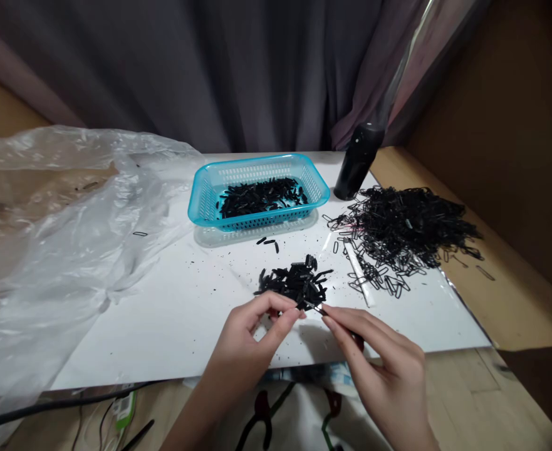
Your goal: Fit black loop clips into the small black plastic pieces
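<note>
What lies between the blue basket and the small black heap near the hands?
In the head view, a few loose black pieces lie between the basket and the heap, on the speckled white surface.

Both forearms rise from the bottom edge of the frame. The left hand (pixel 255 329), at lower centre, pinches with thumb and index finger, the other fingers curled beneath. The right hand (pixel 380 357), just right of it, angles up-left, its thumb and index fingertips closed together.

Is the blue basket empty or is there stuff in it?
Not empty: small black strips cover much of the blue plastic basket's bottom.
</note>
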`<act>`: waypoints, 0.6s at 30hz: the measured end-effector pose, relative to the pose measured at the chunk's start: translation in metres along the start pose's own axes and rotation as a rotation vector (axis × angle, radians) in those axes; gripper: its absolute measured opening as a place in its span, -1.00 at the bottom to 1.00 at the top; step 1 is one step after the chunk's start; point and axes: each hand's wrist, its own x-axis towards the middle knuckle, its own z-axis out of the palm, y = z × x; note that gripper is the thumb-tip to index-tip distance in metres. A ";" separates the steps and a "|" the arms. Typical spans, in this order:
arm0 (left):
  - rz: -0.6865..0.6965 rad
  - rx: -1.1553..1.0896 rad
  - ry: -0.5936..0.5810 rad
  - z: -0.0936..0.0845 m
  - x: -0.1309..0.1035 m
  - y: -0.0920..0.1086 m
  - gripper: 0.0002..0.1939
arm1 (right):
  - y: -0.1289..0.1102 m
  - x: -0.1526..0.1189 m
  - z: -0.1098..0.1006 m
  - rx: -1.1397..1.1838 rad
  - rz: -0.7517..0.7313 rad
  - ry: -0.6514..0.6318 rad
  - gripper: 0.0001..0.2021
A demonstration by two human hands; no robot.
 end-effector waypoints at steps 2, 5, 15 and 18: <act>0.047 -0.041 0.010 0.000 -0.001 0.000 -0.84 | 0.000 0.000 0.001 0.006 0.009 -0.003 -0.75; 0.122 -0.088 0.035 -0.001 -0.004 0.000 -0.83 | -0.002 0.000 0.001 0.001 0.010 -0.015 -0.77; 0.249 -0.115 0.131 -0.004 -0.006 -0.004 -0.79 | -0.006 0.000 -0.003 -0.018 -0.080 -0.069 -0.73; 0.352 -0.081 0.108 -0.005 -0.004 -0.008 -0.84 | -0.005 0.000 -0.003 -0.005 -0.129 -0.085 -0.71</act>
